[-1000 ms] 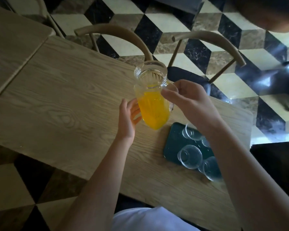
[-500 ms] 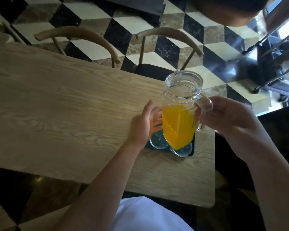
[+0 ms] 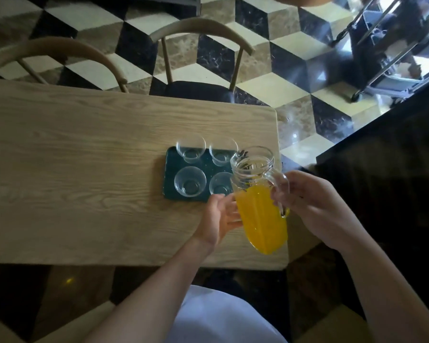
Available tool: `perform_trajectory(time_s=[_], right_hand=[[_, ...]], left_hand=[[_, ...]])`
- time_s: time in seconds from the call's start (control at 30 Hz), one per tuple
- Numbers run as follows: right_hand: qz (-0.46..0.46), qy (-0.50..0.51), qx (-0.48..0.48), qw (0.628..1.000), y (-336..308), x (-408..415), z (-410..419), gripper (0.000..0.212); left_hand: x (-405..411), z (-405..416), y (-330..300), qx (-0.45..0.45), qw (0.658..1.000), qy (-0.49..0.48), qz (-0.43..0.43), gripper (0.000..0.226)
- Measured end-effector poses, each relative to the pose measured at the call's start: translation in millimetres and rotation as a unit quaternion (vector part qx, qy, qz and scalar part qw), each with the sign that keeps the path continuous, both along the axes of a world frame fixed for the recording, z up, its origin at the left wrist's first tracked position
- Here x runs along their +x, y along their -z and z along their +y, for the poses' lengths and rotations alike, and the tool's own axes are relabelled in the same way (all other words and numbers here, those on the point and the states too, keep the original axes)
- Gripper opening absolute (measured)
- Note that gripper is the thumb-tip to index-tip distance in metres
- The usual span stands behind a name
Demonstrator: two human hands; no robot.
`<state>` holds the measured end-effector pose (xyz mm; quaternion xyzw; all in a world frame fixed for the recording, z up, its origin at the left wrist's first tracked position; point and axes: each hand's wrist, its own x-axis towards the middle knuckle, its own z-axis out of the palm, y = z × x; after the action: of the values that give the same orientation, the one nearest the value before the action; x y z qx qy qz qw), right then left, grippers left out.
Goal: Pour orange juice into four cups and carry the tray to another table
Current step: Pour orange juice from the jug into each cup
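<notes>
cube-patterned tiles in black, cream and brown cover the floor (image 3: 278, 58) behind a pale wooden table (image 3: 84, 169), seen from above.

right hand (image 3: 315, 209) has its fingers curled round the clear handle of a glass pitcher (image 3: 258, 194), gripping it; the fingertips are hidden behind the handle and the glass. left hand (image 3: 218, 219) lies against the pitcher's left side with fingers bent around the wall, bracing it; how far they wrap cannot be made out, since the glass and the orange juice (image 3: 263, 221) cover them. the pitcher is held off the table near its right corner, tilted with its mouth leaning toward the tray (image 3: 170, 174). juice fills the lower part, the neck is clear.

just beyond the left hand sits the dark green tray, holding four clear cups in two rows: far left cup (image 3: 190, 148), far right cup (image 3: 222, 151), near left cup (image 3: 190, 181) and near right cup (image 3: 219, 185). all look clear, with no orange in them. the pitcher's rim overlaps the tray's right end and part of both right cups, so that edge is hidden.

two wooden chairs stand at the far side: one (image 3: 201, 40) behind the tray, another (image 3: 55, 55) to the left, partly cut by the table. top right, a metal cart (image 3: 386, 58) is washed out by glare. a white garment (image 3: 223, 315) shows at the bottom edge, and both forearms run out of frame.
</notes>
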<state>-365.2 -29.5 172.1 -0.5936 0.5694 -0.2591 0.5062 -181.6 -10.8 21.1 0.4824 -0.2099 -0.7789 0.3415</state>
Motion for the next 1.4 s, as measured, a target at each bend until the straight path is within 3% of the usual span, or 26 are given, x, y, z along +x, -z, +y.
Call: perform_trajectory(time_s=[0.37, 0.7, 1.4], right_hand=[[0.072, -0.006, 0.082, 0.994, 52.0, -9.2, 9.7, 0.013], [0.124, 0.023, 0.106, 0.986, 77.7, 5.1, 8.6, 0.012], [0.182, -0.030, 0.139, 0.973, 72.7, 16.3, -24.0, 0.009]], left_hand=[[-24.8, 38.9, 48.4, 0.160, 0.985, -0.051, 0.043, 0.066], [-31.2, 58.9, 67.9, 0.209, 0.974, -0.069, 0.060, 0.059], [-47.3, 59.8, 75.6, 0.274, 0.948, -0.099, 0.128, 0.059]])
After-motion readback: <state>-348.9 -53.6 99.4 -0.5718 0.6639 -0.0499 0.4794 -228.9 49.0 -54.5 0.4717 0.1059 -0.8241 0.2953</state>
